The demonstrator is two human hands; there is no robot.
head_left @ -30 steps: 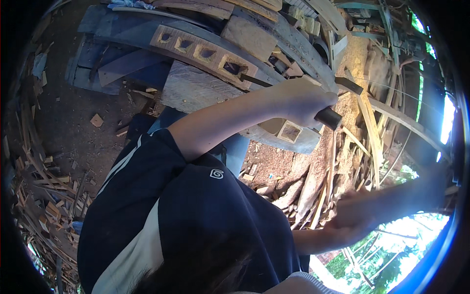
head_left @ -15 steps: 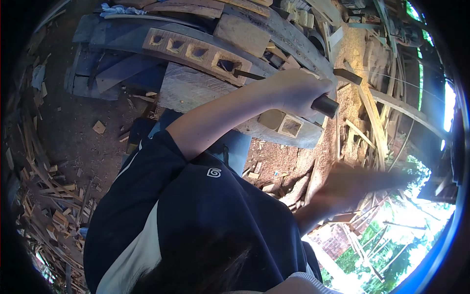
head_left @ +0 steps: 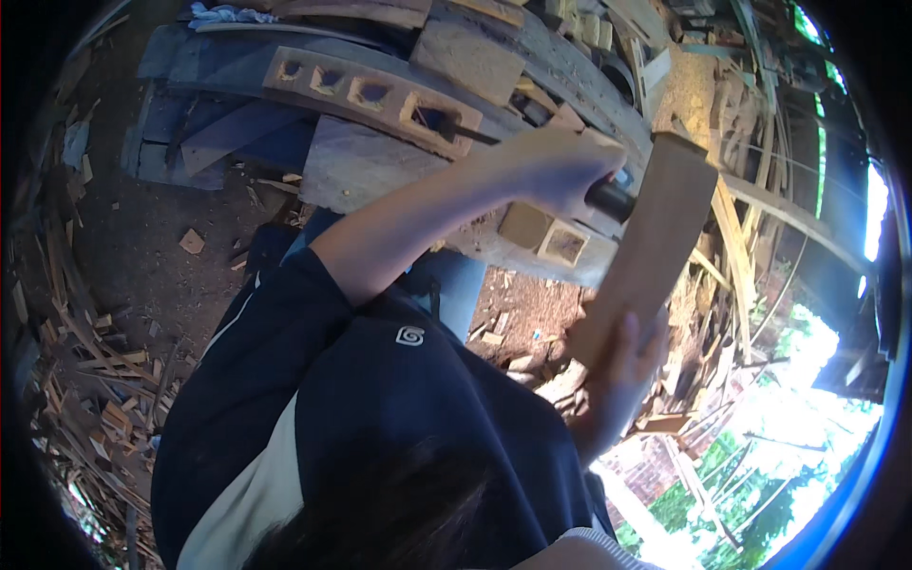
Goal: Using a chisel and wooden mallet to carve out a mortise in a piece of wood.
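My left hand is wrapped round a chisel's dark handle. The chisel's narrow blade reaches leftward into the nearest of several square holes cut in a pale wooden beam. In my right hand, at the lower right, is a long flat wooden bat. Its broad end lies just right of the chisel handle's butt in the picture; whether they touch I cannot tell. Fingers of the right hand show round the bat's lower end.
Planks lie under and beside the beam, and a squarish board sits behind it. A small block with a square hole is near my left forearm. Wood scraps litter the ground at left, and long timbers lean at right.
The bat, a blur out to the right before, has swung up and left to the chisel handle's end. My left hand and the chisel have shifted slightly left in the picture.
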